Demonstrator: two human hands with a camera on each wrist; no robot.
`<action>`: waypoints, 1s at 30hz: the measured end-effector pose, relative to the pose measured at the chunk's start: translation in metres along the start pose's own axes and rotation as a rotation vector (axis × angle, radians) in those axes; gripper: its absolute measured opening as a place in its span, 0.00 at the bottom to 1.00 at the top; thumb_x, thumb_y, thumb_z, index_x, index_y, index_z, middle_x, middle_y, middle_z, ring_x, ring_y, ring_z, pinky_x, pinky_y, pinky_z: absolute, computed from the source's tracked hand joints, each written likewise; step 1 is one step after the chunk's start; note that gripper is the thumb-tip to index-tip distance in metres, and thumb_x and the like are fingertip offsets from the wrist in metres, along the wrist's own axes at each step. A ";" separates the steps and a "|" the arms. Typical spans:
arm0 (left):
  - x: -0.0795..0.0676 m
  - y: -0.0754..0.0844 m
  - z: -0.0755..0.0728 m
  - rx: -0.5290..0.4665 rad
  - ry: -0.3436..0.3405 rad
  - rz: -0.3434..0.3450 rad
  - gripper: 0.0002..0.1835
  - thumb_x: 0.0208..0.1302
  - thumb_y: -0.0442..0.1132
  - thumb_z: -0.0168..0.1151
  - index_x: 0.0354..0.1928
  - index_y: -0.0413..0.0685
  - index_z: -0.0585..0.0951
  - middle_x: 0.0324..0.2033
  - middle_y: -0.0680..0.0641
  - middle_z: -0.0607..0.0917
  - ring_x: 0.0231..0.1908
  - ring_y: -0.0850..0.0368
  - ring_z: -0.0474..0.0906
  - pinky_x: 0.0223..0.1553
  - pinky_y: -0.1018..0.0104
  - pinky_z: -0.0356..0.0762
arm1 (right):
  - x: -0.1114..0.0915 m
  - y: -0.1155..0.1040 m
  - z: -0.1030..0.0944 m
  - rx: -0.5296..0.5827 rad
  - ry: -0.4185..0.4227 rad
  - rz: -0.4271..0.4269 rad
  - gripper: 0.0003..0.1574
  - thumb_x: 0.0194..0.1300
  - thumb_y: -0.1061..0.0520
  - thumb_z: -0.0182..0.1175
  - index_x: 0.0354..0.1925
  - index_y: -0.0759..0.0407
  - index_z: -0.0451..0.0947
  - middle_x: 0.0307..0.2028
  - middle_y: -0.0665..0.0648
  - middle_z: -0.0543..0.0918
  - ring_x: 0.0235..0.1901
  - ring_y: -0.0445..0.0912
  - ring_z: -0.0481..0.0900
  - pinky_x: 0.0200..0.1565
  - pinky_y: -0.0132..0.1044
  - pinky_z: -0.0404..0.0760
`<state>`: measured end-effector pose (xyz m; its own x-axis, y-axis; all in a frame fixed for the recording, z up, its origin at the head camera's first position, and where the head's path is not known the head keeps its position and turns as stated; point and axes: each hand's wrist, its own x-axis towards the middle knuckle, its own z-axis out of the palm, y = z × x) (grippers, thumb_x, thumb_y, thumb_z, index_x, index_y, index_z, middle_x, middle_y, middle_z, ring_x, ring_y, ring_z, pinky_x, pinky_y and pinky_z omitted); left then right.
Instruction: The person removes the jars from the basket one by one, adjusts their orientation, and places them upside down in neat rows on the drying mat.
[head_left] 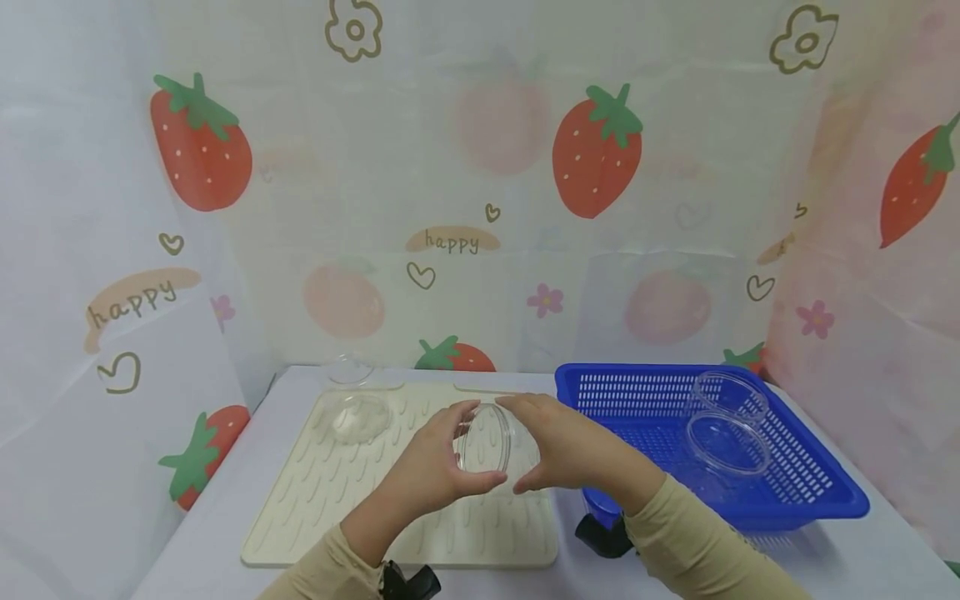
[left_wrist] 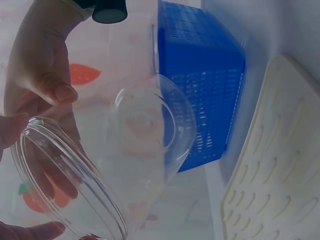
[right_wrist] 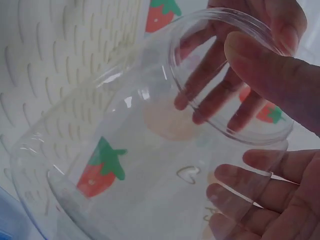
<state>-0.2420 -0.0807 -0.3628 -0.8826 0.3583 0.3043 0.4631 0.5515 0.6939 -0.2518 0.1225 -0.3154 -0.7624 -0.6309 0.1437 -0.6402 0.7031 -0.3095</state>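
Note:
Between my hands is a clear jar (head_left: 483, 439), lying on its side in the air above the mat, its round end toward me. My left hand (head_left: 431, 458) grips it round this end, thumb below and fingers above. Close on the other side, my right hand (head_left: 566, 442) has its fingers and thumb spread apart, with a gap between palm and jar. In the right wrist view the see-through jar (right_wrist: 120, 145) stretches away from both hands, and the left fingers show through its ringed end. I cannot tell whether the right fingertips touch it.
Under the hands lies a cream ridged mat (head_left: 300, 508). Another clear container (head_left: 360, 419) stands on its far left part. To the right is a blue perforated basket (head_left: 817, 475) with a clear container (head_left: 727, 442) inside. Printed cloth walls (head_left: 450, 167) enclose the white table.

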 end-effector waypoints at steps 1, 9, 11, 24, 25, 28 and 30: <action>0.000 0.000 0.000 -0.011 -0.001 0.000 0.49 0.43 0.59 0.70 0.65 0.45 0.61 0.57 0.44 0.71 0.54 0.46 0.72 0.49 0.55 0.74 | 0.000 0.000 -0.001 0.001 -0.005 -0.001 0.58 0.36 0.47 0.77 0.64 0.54 0.61 0.60 0.53 0.69 0.59 0.49 0.65 0.57 0.47 0.68; -0.003 -0.003 0.000 -0.132 -0.014 -0.047 0.48 0.44 0.55 0.72 0.66 0.47 0.60 0.57 0.44 0.70 0.57 0.45 0.69 0.46 0.58 0.76 | -0.003 0.005 -0.011 0.013 -0.023 0.004 0.55 0.42 0.46 0.74 0.66 0.52 0.60 0.61 0.50 0.68 0.61 0.46 0.65 0.59 0.44 0.66; -0.003 -0.005 -0.001 -0.157 0.003 -0.064 0.48 0.44 0.54 0.72 0.65 0.48 0.61 0.57 0.44 0.70 0.57 0.45 0.69 0.46 0.58 0.76 | -0.004 0.008 -0.016 0.022 0.002 0.018 0.54 0.44 0.45 0.73 0.66 0.52 0.60 0.61 0.50 0.68 0.61 0.47 0.64 0.59 0.45 0.65; -0.002 -0.009 -0.019 -0.345 0.105 -0.166 0.44 0.44 0.47 0.74 0.64 0.52 0.62 0.59 0.47 0.68 0.60 0.50 0.67 0.51 0.57 0.73 | -0.012 0.039 -0.029 0.318 0.225 0.212 0.52 0.52 0.40 0.66 0.68 0.54 0.55 0.63 0.60 0.66 0.62 0.55 0.65 0.57 0.54 0.65; -0.002 -0.009 -0.020 -0.360 0.102 -0.167 0.44 0.45 0.47 0.74 0.64 0.53 0.61 0.60 0.48 0.68 0.60 0.51 0.66 0.52 0.56 0.72 | -0.013 0.041 -0.028 0.339 0.222 0.220 0.52 0.52 0.40 0.65 0.68 0.54 0.54 0.63 0.60 0.65 0.62 0.56 0.64 0.57 0.54 0.65; -0.001 -0.010 -0.022 -0.397 0.111 -0.169 0.44 0.47 0.45 0.72 0.65 0.56 0.59 0.61 0.48 0.66 0.61 0.52 0.65 0.54 0.54 0.70 | -0.015 0.045 -0.025 0.394 0.234 0.225 0.51 0.54 0.42 0.64 0.68 0.54 0.53 0.64 0.61 0.64 0.63 0.57 0.61 0.58 0.54 0.63; -0.001 -0.010 -0.024 -0.425 0.126 -0.167 0.44 0.49 0.44 0.71 0.66 0.56 0.57 0.62 0.47 0.66 0.62 0.52 0.64 0.55 0.51 0.68 | -0.016 0.046 -0.022 0.431 0.252 0.220 0.50 0.55 0.44 0.64 0.69 0.55 0.53 0.64 0.62 0.63 0.63 0.58 0.60 0.59 0.55 0.62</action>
<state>-0.2478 -0.1046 -0.3550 -0.9572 0.1828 0.2245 0.2633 0.2270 0.9376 -0.2712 0.1725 -0.3115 -0.9068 -0.3491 0.2364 -0.4069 0.5779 -0.7075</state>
